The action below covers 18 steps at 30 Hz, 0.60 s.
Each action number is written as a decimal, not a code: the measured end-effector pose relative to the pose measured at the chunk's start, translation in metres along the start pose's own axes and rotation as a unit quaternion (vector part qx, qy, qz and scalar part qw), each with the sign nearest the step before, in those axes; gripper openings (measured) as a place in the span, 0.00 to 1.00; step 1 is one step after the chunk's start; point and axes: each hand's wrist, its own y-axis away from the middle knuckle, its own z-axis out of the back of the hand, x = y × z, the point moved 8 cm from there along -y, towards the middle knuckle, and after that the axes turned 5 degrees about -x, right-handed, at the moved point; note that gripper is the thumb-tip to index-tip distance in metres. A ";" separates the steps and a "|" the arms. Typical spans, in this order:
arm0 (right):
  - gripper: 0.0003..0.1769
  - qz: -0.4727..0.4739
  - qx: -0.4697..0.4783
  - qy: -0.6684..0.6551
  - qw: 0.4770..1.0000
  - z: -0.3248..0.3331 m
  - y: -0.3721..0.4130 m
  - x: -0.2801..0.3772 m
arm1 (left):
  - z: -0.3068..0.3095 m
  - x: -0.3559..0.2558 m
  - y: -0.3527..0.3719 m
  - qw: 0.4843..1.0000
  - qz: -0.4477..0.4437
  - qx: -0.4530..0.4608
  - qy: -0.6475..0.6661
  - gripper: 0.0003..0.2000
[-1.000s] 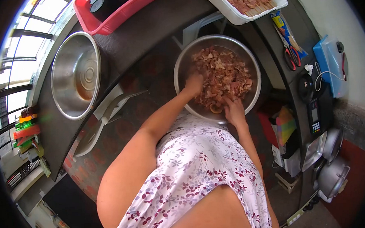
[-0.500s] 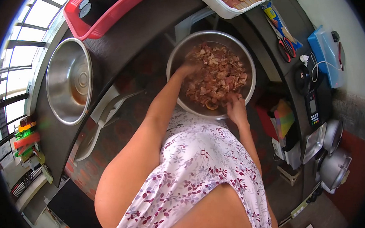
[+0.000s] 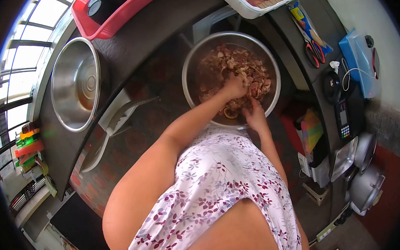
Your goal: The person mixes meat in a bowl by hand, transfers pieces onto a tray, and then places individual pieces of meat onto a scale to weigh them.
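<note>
A large steel bowl [image 3: 188, 65] of sliced raw meat [image 3: 257, 73] in brown liquid stands in front of my body. My left hand [image 3: 235, 87] is in the middle of the bowl, its fingers curled into the meat and partly hidden by it. Close beside it, my right hand [image 3: 254, 114] reaches over the near right rim, with its fingertips down in the meat. A round citrus slice [image 3: 230, 113] lies near the bowl's near edge, between the hands.
An emptied steel bowl [image 3: 75, 84] stands at the left. Behind are a pink basket [image 3: 119, 19] with dark cans and a white tray [image 3: 246, 9] of skewered meat. Scissors [image 3: 313, 53], a blue box [image 3: 358, 65] and a card terminal [image 3: 343, 119] lie at the right.
My left hand has moved from the bowl's left side to its middle, into the meat. My right hand has shifted slightly left, and the two hands are now close together.
</note>
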 end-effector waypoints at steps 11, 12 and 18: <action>0.17 0.028 -0.064 0.052 0.996 0.036 0.007 -0.016 | 0.001 -0.050 0.076 0.956 -0.217 0.196 -0.026 0.14; 0.17 0.024 -0.066 0.052 0.996 0.038 0.008 -0.017 | 0.006 -0.035 0.069 0.957 -0.187 0.211 -0.067 0.12; 0.16 0.004 -0.063 0.057 0.996 0.048 0.005 -0.015 | 0.074 0.032 0.003 0.988 -0.077 0.035 -0.131 0.11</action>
